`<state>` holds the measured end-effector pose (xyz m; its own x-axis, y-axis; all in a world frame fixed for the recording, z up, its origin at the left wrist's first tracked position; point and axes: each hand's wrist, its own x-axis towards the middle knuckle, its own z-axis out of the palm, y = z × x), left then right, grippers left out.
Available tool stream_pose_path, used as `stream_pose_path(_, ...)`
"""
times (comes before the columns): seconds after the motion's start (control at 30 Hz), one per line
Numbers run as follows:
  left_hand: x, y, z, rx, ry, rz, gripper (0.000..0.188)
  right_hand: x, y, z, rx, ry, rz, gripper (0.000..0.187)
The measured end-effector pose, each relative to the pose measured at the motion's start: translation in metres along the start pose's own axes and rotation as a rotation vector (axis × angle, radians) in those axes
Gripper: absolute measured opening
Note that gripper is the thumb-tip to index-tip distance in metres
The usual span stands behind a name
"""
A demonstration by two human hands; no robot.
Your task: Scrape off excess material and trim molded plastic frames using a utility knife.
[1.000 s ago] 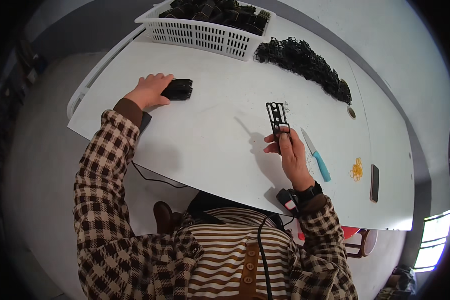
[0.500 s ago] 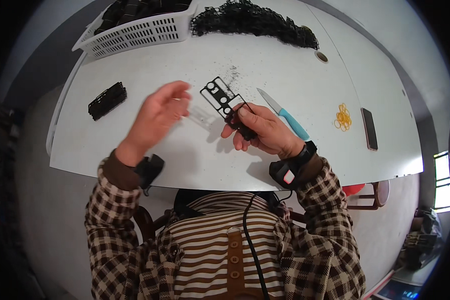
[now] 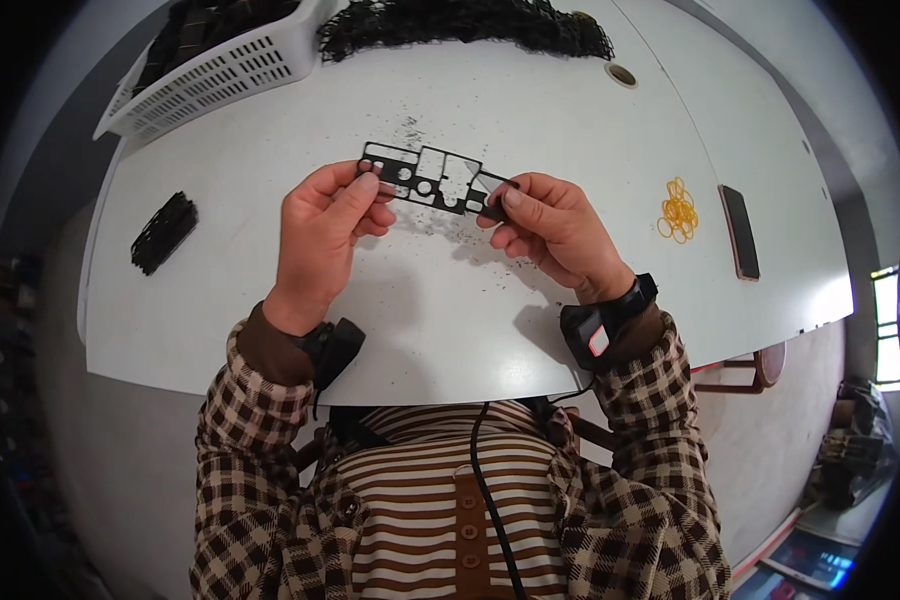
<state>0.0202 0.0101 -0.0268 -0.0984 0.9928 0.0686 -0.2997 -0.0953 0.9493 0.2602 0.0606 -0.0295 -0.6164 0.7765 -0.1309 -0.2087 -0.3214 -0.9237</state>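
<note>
A flat black plastic frame [image 3: 434, 187] with round holes and rectangular openings is stretched between my two hands above the white table. My left hand [image 3: 315, 235] pinches its left end between thumb and fingers. At the other end, my right hand [image 3: 560, 225] grips it the same way, covering part of that end. Dark crumbs [image 3: 410, 128] lie scattered on the table beyond and beneath the frame. The knife with the turquoise handle is mostly hidden behind my right hand and the frame.
A bundle of black frames [image 3: 165, 233] lies at the left. At the back stand a white basket [image 3: 240, 78] holding dark bundles and a long heap of black frames [image 3: 460, 28]. Rightward are a small ring [image 3: 622, 75], yellow rubber bands [image 3: 678, 212] and a phone [image 3: 738, 232].
My left hand has come over and taken hold of the frame's left end. The frame has turned from slanting to nearly level. My head view has shifted slightly.
</note>
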Motion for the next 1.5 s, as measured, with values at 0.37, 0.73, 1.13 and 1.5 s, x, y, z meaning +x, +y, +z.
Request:
stream_pose_path(0.37, 0.014, -0.015, -0.015, 0.063, 0.055, 0.12, 0.019, 0.022, 0.016, -0.008, 0.24, -0.058, -0.041, 0.019)
stream_pose_path(0.73, 0.014, -0.02, -0.013, -0.173, 0.012, 0.085, 0.02, 0.022, 0.021, -0.001, 0.248, -0.109, 0.045, 0.014)
stream_pose_path(1.13, -0.002, -0.029, 0.003, -0.04, -0.049, -0.134, 0.02, 0.02, 0.033, 0.018, 0.084, -0.052, 0.066, 0.015)
stream_pose_path(1.5, -0.021, -0.019, -0.039, 0.217, -0.067, 0.027, 0.025, -0.011, 0.033, 0.015, -1.493, 0.41, -0.433, 0.027)
